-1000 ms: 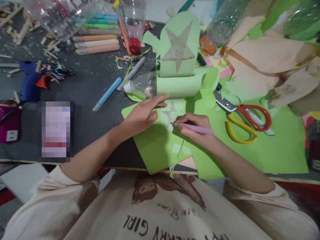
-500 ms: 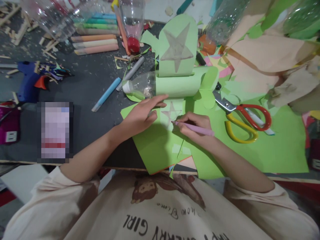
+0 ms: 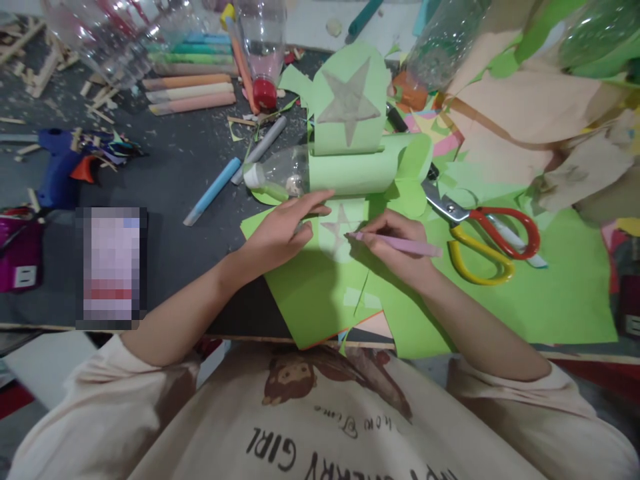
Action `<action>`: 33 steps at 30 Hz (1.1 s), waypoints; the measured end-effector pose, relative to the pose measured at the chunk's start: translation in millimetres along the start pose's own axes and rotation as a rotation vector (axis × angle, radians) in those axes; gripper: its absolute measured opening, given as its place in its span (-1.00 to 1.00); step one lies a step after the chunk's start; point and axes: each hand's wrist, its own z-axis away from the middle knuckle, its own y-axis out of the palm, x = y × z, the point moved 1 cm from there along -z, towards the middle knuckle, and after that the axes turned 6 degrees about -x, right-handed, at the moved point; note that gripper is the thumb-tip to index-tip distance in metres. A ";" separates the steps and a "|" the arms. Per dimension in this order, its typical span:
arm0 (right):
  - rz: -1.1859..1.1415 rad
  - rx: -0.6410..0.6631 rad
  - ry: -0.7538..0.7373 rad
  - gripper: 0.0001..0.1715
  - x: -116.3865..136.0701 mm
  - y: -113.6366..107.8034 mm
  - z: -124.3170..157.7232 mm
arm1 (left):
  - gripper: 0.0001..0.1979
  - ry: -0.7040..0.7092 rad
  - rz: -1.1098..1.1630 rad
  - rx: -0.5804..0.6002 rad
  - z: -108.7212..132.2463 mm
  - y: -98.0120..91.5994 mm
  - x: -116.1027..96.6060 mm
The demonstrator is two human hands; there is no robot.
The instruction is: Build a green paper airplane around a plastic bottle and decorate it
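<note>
My right hand is closed around a pink marker. The marker's tip is at a star drawn on the lower pale green paper flap. My left hand lies flat with fingers extended, its fingertips over the flap's upper left, just below a clear plastic bottle. Pale green paper wraps the bottle, which lies on its side with its white cap to the left. Above it, a larger rounded flap bears a shaded grey star. Bright green paper lies beneath.
Red-and-yellow-handled scissors lie right of my right hand. Blue and grey markers rest left of the bottle. Further left are a blue glue gun and a blurred phone. Bottles, wood sticks and paper scraps fill the back.
My right hand and the pink marker have shifted slightly right, and the tip has moved up a little on the small star. My left hand stays in place. The view has shifted slightly.
</note>
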 end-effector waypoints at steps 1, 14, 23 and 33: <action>-0.008 0.007 0.014 -0.88 -0.8 -0.4 -1.3 | -0.38 -0.005 0.001 0.001 0.0 -0.2 -0.3; -0.008 0.110 0.033 -0.86 -3.8 0.2 -3.5 | -0.40 -0.005 0.028 -0.006 -0.8 1.4 0.7; -0.029 0.063 0.053 -0.88 -1.7 0.0 -5.0 | -0.38 -0.006 0.029 0.011 -1.0 1.6 2.5; 0.029 0.153 0.073 -0.84 -0.3 1.2 -5.0 | -0.40 0.001 0.011 -0.003 -1.2 1.3 1.1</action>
